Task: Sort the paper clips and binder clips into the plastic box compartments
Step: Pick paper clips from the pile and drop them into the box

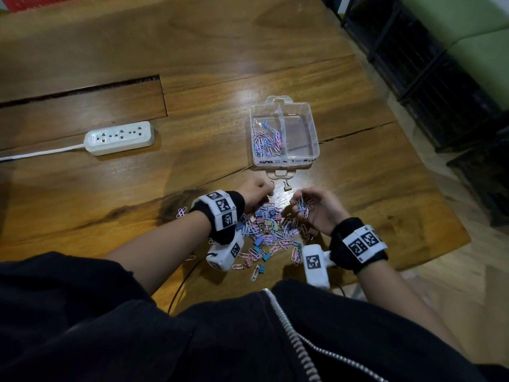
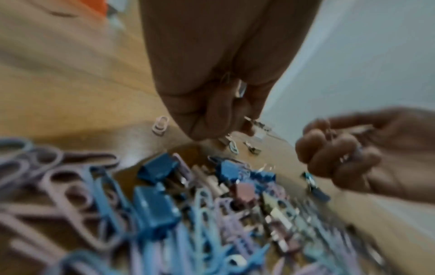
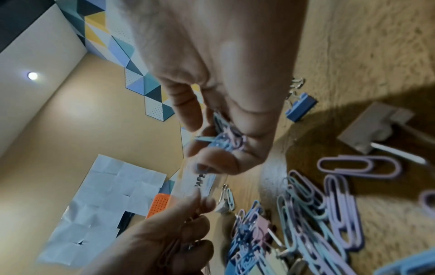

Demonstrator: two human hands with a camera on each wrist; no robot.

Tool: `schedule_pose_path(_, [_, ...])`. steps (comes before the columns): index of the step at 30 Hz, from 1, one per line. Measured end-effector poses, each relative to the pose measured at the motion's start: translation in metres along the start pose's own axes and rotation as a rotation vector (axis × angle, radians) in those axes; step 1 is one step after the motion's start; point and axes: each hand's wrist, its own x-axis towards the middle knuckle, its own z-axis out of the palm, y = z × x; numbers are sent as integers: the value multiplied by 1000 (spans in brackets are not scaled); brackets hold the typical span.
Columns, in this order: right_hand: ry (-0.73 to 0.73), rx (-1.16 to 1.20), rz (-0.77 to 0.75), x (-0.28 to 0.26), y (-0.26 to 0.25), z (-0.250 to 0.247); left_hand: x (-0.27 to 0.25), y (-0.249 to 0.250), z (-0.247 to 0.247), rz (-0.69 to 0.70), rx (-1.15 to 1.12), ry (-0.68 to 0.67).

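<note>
A clear plastic box [image 1: 312, 139] stands beyond my hands; its left compartment holds pastel paper clips [image 1: 267, 140], and the right one looks bare. A mixed pile of paper clips and small binder clips [image 1: 271, 232] lies on the table under both wrists. My right hand [image 1: 305, 204], palm up, grips a bunch of blue and pink paper clips [image 3: 226, 138]. My left hand [image 1: 263, 190] is curled just left of it, pinching thin wire clips [image 3: 175, 245]; which kind is blurred. One lone binder clip [image 1: 287, 186] lies between the hands and the box.
A white power strip [image 1: 119, 137] with its cord lies to the far left. The wooden table [image 1: 192, 64] has a slot and cracks; its right edge drops off near dark furniture [image 1: 440, 92]. A thin cable [image 1: 181, 285] runs off the near edge.
</note>
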Motion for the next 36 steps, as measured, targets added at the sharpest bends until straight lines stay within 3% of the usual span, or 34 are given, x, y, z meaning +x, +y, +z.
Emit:
schedule_pose_path(4, [54,-61,8,-3,1,1,-4,5,3,268,884,145])
schedule_pose_path(5, [71,-82,11,-3,1,1,-5,6,4,304,1019,160])
schedule_pose_path(10, [139,-341,29,-5,-2,-2,-8,-4,4,436,1149,95])
schedule_pose_path(15, [143,-958,-103,-6,6,-1,-17,-17,-4,427,1186,16])
schedule_pose_path(19, [164,-1378,-111,-7,15,2,-22,-22,-1,444,1159,62])
schedule_pose_path(24, [179,-1569,-266,-9,17,4,-24,-25,9,429,1158,85])
schedule_pose_path(30, [135,-1659,-305,-5,22,1,-21,-23,4,306,1091,12])
schedule_pose_path(33, [131,-1627,-316,-2,23,-3,-22,-15,-1,234,737,-23])
schedule_pose_path(36, [174,-1347,-293,1,17,-8,-20,-15,-5,98,88,-44])
